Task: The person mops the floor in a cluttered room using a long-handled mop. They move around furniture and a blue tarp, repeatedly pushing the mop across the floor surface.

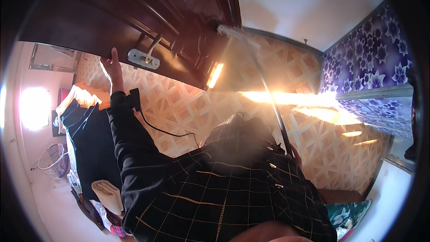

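Note:
My left hand (113,70) grips the free edge of a dark reddish-brown panelled door (188,10), its thumb against the door's face. Close by on the same face is a metal lever handle (144,57) on a pale plate. My right hand (296,157), mostly hidden by my checked clothing, holds the dark grip of a long-handled cleaning tool (274,104). The metal pole runs away from me to a pale, fringed head (235,34) by the door's lower corner. Glare and blur leave it uncertain whether this is a mop or a broom.
Sunlight streaks the patterned floor (174,107). To the right stands a purple floral-fronted cabinet (369,53). At left are a dark-covered surface (90,144), a folded beige cloth (107,195) and a wire basket (53,161). A black cable (161,131) hangs from my left wrist.

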`<state>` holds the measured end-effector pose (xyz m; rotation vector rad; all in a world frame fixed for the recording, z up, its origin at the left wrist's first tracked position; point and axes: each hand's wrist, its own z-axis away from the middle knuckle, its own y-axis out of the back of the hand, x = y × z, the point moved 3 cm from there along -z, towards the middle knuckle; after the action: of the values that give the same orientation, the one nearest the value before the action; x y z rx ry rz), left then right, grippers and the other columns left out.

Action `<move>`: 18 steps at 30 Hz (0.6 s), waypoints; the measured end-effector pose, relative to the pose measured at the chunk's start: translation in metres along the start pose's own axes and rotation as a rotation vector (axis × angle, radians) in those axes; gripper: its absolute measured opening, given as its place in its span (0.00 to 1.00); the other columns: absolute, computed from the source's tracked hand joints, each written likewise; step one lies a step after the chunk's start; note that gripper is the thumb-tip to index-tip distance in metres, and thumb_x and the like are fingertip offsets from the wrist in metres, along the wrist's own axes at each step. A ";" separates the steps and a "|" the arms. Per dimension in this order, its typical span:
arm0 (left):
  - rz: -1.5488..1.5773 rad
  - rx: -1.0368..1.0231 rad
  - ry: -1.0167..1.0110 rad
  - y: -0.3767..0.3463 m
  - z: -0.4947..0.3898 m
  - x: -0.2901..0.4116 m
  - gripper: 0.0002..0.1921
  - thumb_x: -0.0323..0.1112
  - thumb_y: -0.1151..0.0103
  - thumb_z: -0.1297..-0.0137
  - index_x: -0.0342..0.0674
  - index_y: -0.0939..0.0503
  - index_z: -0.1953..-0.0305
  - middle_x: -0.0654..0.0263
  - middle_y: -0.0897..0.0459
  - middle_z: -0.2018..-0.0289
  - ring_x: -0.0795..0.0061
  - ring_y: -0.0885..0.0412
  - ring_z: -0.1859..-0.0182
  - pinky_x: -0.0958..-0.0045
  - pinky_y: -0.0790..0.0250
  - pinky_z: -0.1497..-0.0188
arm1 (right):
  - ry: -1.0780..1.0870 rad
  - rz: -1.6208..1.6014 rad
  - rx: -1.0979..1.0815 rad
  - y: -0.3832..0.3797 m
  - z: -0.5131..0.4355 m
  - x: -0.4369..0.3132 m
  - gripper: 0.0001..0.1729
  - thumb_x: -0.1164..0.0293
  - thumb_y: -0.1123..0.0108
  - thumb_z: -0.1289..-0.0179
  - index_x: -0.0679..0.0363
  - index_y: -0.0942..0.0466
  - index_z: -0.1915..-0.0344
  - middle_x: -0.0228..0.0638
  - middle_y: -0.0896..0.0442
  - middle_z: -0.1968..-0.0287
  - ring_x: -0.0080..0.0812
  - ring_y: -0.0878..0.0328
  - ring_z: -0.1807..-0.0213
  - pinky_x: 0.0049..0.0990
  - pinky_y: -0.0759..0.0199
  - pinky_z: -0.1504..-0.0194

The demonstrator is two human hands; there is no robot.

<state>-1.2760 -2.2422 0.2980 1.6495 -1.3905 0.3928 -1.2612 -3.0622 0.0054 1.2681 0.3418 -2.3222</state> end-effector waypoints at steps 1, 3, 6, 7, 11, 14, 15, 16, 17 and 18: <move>-0.021 -0.003 0.002 0.000 -0.001 -0.003 0.32 0.53 0.36 0.44 0.30 0.31 0.50 0.58 0.25 0.56 0.70 0.25 0.56 0.69 0.32 0.50 | -0.027 -0.019 -0.035 -0.003 -0.003 -0.004 0.33 0.72 0.44 0.35 0.53 0.43 0.31 0.21 0.26 0.51 0.09 0.36 0.74 0.13 0.40 0.75; -0.003 0.013 -0.008 -0.001 -0.003 -0.006 0.32 0.53 0.36 0.43 0.30 0.31 0.49 0.58 0.24 0.56 0.71 0.25 0.55 0.69 0.32 0.50 | -0.070 -0.012 -0.087 -0.006 -0.006 -0.012 0.33 0.72 0.44 0.35 0.54 0.42 0.32 0.22 0.26 0.50 0.10 0.35 0.72 0.13 0.39 0.72; 0.001 0.009 0.005 -0.002 -0.004 -0.007 0.32 0.52 0.35 0.43 0.31 0.32 0.49 0.59 0.24 0.56 0.71 0.25 0.55 0.70 0.32 0.50 | -0.076 0.046 -0.128 -0.007 -0.006 -0.026 0.32 0.73 0.43 0.35 0.56 0.41 0.32 0.27 0.25 0.47 0.14 0.29 0.62 0.14 0.35 0.62; 0.004 0.010 0.013 -0.002 -0.004 -0.007 0.32 0.51 0.35 0.43 0.31 0.32 0.49 0.59 0.24 0.57 0.71 0.25 0.55 0.70 0.32 0.50 | -0.055 0.049 -0.141 -0.007 -0.005 -0.031 0.32 0.73 0.43 0.36 0.56 0.41 0.33 0.29 0.25 0.46 0.15 0.29 0.57 0.15 0.35 0.58; 0.081 -0.025 0.043 -0.002 -0.004 -0.006 0.30 0.50 0.34 0.44 0.32 0.32 0.51 0.62 0.23 0.58 0.73 0.25 0.55 0.71 0.33 0.49 | -0.053 0.173 -0.216 -0.004 0.004 -0.044 0.33 0.75 0.43 0.37 0.58 0.41 0.33 0.35 0.28 0.40 0.21 0.34 0.40 0.20 0.41 0.41; 0.047 -0.023 0.018 -0.001 -0.004 -0.004 0.31 0.52 0.34 0.45 0.32 0.31 0.52 0.62 0.23 0.58 0.73 0.26 0.56 0.71 0.33 0.50 | 0.099 0.193 -0.281 -0.003 0.014 -0.046 0.31 0.75 0.45 0.36 0.60 0.41 0.33 0.36 0.30 0.38 0.24 0.34 0.38 0.23 0.44 0.38; 0.044 -0.021 0.010 -0.001 -0.003 -0.003 0.32 0.53 0.33 0.45 0.32 0.31 0.52 0.62 0.23 0.58 0.74 0.26 0.56 0.71 0.33 0.50 | 0.029 0.240 -0.286 -0.003 0.018 -0.039 0.31 0.76 0.45 0.35 0.61 0.41 0.33 0.36 0.31 0.37 0.24 0.35 0.37 0.23 0.45 0.37; 0.017 -0.001 0.033 0.000 -0.001 -0.002 0.32 0.54 0.33 0.46 0.32 0.31 0.52 0.62 0.23 0.59 0.74 0.26 0.57 0.71 0.33 0.52 | -0.016 0.274 -0.282 -0.002 0.024 -0.032 0.30 0.76 0.46 0.35 0.61 0.41 0.33 0.37 0.33 0.36 0.25 0.36 0.36 0.23 0.46 0.36; 0.043 -0.004 0.011 -0.001 0.001 0.000 0.32 0.54 0.33 0.46 0.32 0.31 0.52 0.62 0.23 0.59 0.74 0.26 0.58 0.71 0.32 0.52 | -0.063 0.307 -0.277 -0.001 0.030 -0.023 0.30 0.76 0.47 0.35 0.62 0.41 0.34 0.37 0.34 0.35 0.25 0.37 0.35 0.24 0.46 0.36; 0.063 0.006 0.004 -0.001 0.004 0.004 0.32 0.54 0.33 0.46 0.32 0.31 0.52 0.62 0.24 0.59 0.74 0.26 0.58 0.71 0.32 0.53 | -0.082 0.177 -0.287 -0.001 0.037 -0.014 0.30 0.76 0.47 0.35 0.62 0.41 0.34 0.37 0.34 0.35 0.25 0.38 0.35 0.24 0.47 0.35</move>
<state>-1.2757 -2.2480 0.2980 1.6119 -1.4427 0.4371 -1.2818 -3.0727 0.0372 1.0181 0.4944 -2.0806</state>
